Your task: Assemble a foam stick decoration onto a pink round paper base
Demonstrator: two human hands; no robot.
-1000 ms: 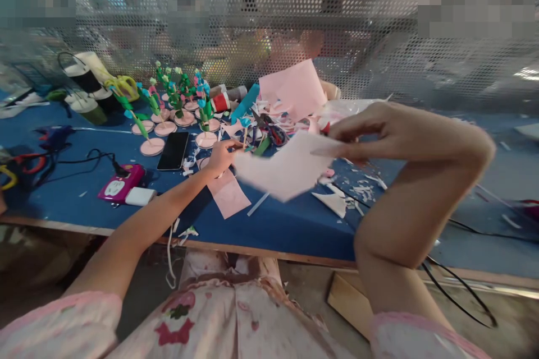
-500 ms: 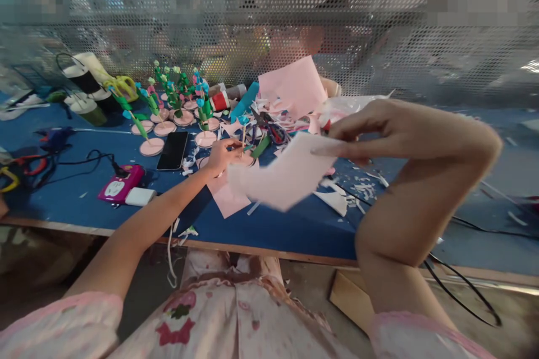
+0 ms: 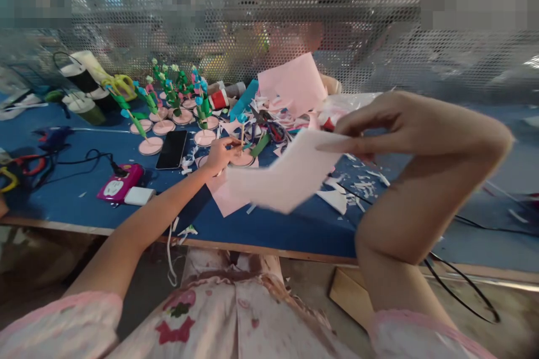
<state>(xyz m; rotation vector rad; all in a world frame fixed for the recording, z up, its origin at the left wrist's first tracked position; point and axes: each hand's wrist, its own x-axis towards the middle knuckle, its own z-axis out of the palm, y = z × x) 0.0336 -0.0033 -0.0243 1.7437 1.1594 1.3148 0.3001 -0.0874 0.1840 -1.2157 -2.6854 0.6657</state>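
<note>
My right hand (image 3: 374, 129) pinches the upper right corner of a pale pink sheet of paper (image 3: 290, 174) with a piece cut out of its top edge. The sheet hangs tilted above the table. Across from it, my left hand (image 3: 222, 155) has its fingers curled at the foot of a thin wooden stick (image 3: 242, 136). That stick stands upright on a round pink base (image 3: 243, 160) and carries a bit of blue at its top. Beneath this base and the hand lies another pink paper piece (image 3: 225, 199). The left fingertips are partly hidden.
Several small paper flowers on round pink bases (image 3: 150, 146) stand at the back left, near a black phone (image 3: 172, 150). A magenta power block (image 3: 122, 182) lies left. Scissors (image 3: 273, 129) rest among paper scraps, before a large pink sheet (image 3: 292, 84). A perforated metal screen (image 3: 219, 33) rises behind.
My right hand has shifted slightly right and up, still gripping the paper, whose left end sits a little lower. My left hand stays at the stick's foot.
</note>
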